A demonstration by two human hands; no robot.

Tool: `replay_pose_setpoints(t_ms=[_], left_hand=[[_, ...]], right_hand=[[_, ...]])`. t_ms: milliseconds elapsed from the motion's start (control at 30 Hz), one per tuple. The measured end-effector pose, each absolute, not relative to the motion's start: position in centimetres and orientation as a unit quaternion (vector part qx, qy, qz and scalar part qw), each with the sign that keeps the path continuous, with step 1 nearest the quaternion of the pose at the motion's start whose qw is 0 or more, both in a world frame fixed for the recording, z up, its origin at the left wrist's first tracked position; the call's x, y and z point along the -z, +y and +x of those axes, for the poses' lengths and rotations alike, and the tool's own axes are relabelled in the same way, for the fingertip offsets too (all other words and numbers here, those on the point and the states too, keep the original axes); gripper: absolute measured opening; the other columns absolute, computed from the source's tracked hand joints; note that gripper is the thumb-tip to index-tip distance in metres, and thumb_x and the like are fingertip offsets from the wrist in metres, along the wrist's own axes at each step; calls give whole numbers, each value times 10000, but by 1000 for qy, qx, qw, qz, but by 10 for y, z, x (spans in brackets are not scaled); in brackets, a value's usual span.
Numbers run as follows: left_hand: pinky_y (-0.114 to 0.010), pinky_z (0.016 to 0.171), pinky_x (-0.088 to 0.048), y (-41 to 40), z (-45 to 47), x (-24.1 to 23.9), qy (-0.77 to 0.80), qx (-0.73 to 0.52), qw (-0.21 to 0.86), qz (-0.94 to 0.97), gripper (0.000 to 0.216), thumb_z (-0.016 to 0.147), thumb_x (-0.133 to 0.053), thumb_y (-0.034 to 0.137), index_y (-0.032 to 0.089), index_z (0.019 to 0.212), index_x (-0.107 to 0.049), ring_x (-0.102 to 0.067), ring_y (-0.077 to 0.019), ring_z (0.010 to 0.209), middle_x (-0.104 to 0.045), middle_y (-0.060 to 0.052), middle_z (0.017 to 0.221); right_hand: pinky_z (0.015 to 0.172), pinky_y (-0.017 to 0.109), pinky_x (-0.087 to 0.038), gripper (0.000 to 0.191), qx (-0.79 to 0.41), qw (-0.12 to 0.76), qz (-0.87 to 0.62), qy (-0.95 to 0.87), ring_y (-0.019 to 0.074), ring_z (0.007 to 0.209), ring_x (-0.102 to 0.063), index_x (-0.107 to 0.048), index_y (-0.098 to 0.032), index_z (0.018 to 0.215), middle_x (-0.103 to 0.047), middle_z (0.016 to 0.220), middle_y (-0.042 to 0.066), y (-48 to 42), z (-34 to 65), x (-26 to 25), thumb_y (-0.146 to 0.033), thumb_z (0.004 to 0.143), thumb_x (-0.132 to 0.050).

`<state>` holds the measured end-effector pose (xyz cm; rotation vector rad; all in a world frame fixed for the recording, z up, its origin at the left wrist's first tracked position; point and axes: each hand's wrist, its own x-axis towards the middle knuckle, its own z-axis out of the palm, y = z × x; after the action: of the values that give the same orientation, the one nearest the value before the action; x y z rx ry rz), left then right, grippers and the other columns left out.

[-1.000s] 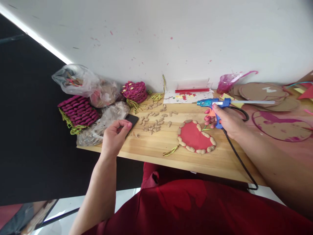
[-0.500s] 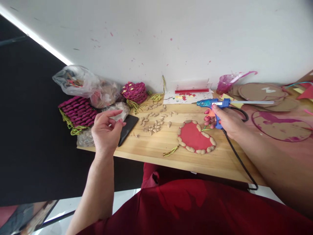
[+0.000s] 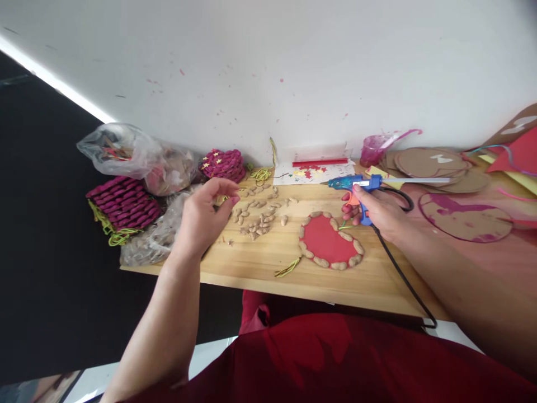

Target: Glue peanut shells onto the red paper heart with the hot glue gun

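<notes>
My right hand [image 3: 373,210] is wrapped round a blue hot glue gun [image 3: 371,180], whose nozzle points left and whose clear glue stick juts out behind. Below the nozzle lies a red heart-shaped piece [image 3: 329,239] edged with peanuts, with green yarn tails at two places. My left hand [image 3: 210,215] hovers beside the loose peanuts [image 3: 258,223], thumb and fingers apart, with nothing visible between them. It covers most of a dark phone on the table.
At left sit clear plastic bags [image 3: 126,148], a purple woven piece [image 3: 123,204] and a purple bundle with stars [image 3: 223,165]. Paper with small stars [image 3: 312,173] lies by the wall. To the right are a pink cup [image 3: 373,150], cardboard discs [image 3: 432,162] and the black cord [image 3: 400,274].
My left hand has moved right toward the loose peanuts, its fingers still apart. The glue gun stays in my right hand near the heart. The view has shifted slightly.
</notes>
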<state>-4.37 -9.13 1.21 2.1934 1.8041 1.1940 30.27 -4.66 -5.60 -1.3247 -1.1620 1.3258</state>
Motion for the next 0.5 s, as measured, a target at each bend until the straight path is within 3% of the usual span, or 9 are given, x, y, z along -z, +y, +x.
replay_pose_setpoints(t_ms=[67,167,300,500], left_hand=[[-309,817,-503,-75,-36,-15,594,-326,32,734,301,838,-697,244,227,1136,-732,-675,-185,838,-766,-12,895],[-309,740,-476,-50,-22,-23,613,-258,23,746,150,847,-691,320,209,890,-782,-638,-184,703,-735,-11,732],[-303,671,-450,-21,-9,-30,619,-228,24,751,354,905,-612,430,169,711,-750,-596,-179,627,-669,-22,606],[-335,878,-494,6,-23,3,591,-150,88,788,252,836,-610,211,218,1009,-794,-706,-233,930,-798,-54,998]], right_hand=[[436,195,-521,319,-537,451,-532,-475,135,522,-671,-628,-149,851,-668,684,60,-44,306,62,-379,1044,-521],[427,198,-520,352,-537,450,-528,-480,148,538,-683,-627,-165,832,-680,699,66,-41,309,68,-460,1013,-561],[434,208,-529,404,-537,451,-526,-482,161,554,-689,-622,-186,803,-689,714,71,-41,309,66,-570,926,-655],[418,190,-499,451,-542,455,-537,-460,155,551,-681,-603,-185,796,-662,685,63,-43,305,61,-619,860,-710]])
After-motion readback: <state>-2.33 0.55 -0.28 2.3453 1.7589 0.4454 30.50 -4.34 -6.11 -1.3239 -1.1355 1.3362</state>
